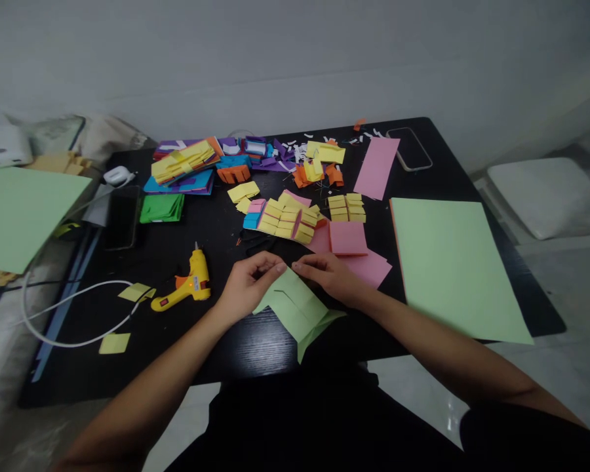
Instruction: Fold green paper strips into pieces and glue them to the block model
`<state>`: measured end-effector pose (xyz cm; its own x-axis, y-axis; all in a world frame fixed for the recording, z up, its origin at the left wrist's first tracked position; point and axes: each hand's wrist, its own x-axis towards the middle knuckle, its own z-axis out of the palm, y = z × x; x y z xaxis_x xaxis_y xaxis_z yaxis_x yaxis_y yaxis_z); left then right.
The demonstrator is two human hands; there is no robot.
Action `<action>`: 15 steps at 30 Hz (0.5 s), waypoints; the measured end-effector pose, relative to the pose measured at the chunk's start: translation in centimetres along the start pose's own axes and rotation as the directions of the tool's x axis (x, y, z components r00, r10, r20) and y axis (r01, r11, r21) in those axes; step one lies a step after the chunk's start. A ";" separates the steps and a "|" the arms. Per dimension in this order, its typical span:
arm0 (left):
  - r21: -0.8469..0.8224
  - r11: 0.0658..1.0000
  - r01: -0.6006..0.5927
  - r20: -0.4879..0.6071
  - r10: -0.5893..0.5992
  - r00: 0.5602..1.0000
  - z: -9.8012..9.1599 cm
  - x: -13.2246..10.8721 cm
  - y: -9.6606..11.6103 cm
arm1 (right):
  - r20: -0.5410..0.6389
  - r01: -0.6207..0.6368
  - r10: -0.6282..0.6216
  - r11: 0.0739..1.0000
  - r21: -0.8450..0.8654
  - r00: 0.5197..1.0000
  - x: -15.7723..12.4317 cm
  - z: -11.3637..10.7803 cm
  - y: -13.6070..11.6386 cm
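Observation:
Near the front of the black table, my left hand [250,282] pinches the upper edge of a light green folded paper [297,305] between thumb and fingers. My right hand [328,275] is closed at the same top corner, its fingertips a short way from the left ones. Creases and a dark slit-like line show on the paper, and its lower right end splits into loose flaps. Just beyond the hands lie folded yellow paper pieces [285,217] in a row, with pink paper [348,237] to their right.
A yellow glue gun [196,278] lies at left, near a white cable [54,341]. Large green sheets [457,262] cover the right side. Behind are stacked coloured papers [184,164], green slips [162,208], small scraps [295,154] and a phone [412,149]. Another dark phone [122,218] rests at left.

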<state>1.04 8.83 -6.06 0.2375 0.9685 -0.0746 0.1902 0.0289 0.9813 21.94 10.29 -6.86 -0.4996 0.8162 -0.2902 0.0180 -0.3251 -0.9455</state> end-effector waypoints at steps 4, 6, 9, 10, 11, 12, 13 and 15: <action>-0.018 1.000 0.014 -0.009 -0.014 1.000 0.0 0.0 0.0 | 0.053 -0.095 0.088 0.983 0.154 0.995 0.1 -0.1 0.1; -0.026 0.999 0.026 -0.004 -0.026 1.000 0.0 0.0 -0.1 | 0.059 -0.113 0.104 0.977 0.182 0.993 0.1 -0.1 0.2; -0.031 0.999 0.035 0.000 -0.035 0.999 0.0 0.0 -0.1 | 0.041 -0.099 0.093 0.984 0.150 0.995 0.1 -0.1 0.1; -0.027 0.999 0.033 0.000 -0.033 0.999 0.0 0.0 -0.2 | 0.032 -0.086 0.083 0.989 0.121 0.996 0.1 -0.2 0.0; -0.018 0.999 0.028 0.000 -0.028 1.000 0.1 0.0 -0.2 | 0.022 -0.071 0.069 0.994 0.083 0.997 0.0 -0.2 -0.1; -0.007 1.000 0.020 -0.001 -0.020 1.000 0.1 0.0 -0.2 | 0.010 -0.055 0.054 0.998 0.041 0.998 0.0 -0.1 -0.1; 0.002 1.000 0.013 0.000 -0.013 1.000 0.2 0.0 -0.2 | -0.002 -0.041 0.041 0.999 -0.001 0.999 0.0 -0.1 -0.1; 0.011 1.000 0.014 0.012 -0.014 1.000 0.2 0.0 -0.2 | -0.027 -0.020 0.018 0.998 -0.063 0.999 0.0 -0.1 0.0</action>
<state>1.24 8.76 -6.27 0.2457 0.9651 -0.0907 0.2040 0.0399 0.9781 22.03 10.37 -6.93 -0.4759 0.8226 -0.3111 0.0826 -0.3104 -0.9470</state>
